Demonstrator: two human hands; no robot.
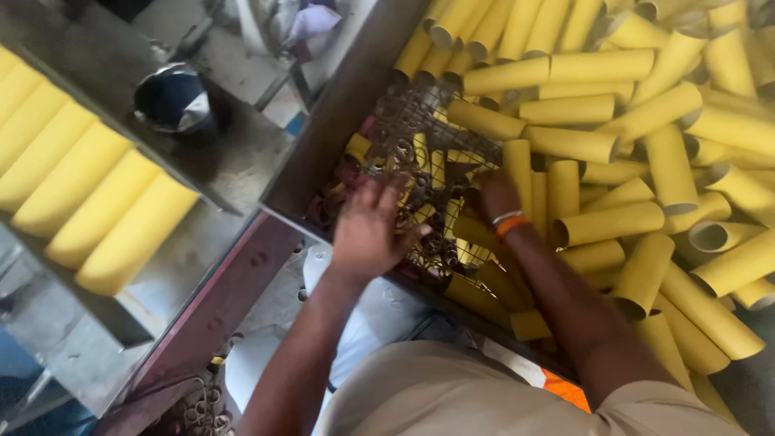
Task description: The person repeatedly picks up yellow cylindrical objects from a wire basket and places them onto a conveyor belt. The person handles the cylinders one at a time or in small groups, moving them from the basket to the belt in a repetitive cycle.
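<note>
The left hand (pixel 367 230) lies palm down with its fingers spread, the fingertips (pixel 386 192) resting on a litter of short yellow tube offcuts (pixel 428 161) at the near-left corner of a metal bin (pixel 323 153). It clasps nothing that I can see. The right hand (pixel 496 196) is pushed down among the same short pieces just beside it, knuckles up, and its fingers are buried, so I cannot tell whether they are closed on anything. An orange-and-white band (pixel 508 222) circles that wrist.

The offcuts sit on a wire mesh (pixel 404 109) that shows through where the bin's corner is barest (some pieces look reddish rather than yellow, though they are too small to make out). To the right and above, the bin is heaped with long yellow cardboard tubes (pixel 613 145), lying every which way, several with their open ends turned toward us.

Well apart on the left, across a gap, a tidy row of yellow tubes (pixel 89 202) lies side by side on a grey tray (pixel 242 153), with a dark round tin (pixel 172 98) standing near them. The person's beige shirt (pixel 452 396) fills the bottom edge.
</note>
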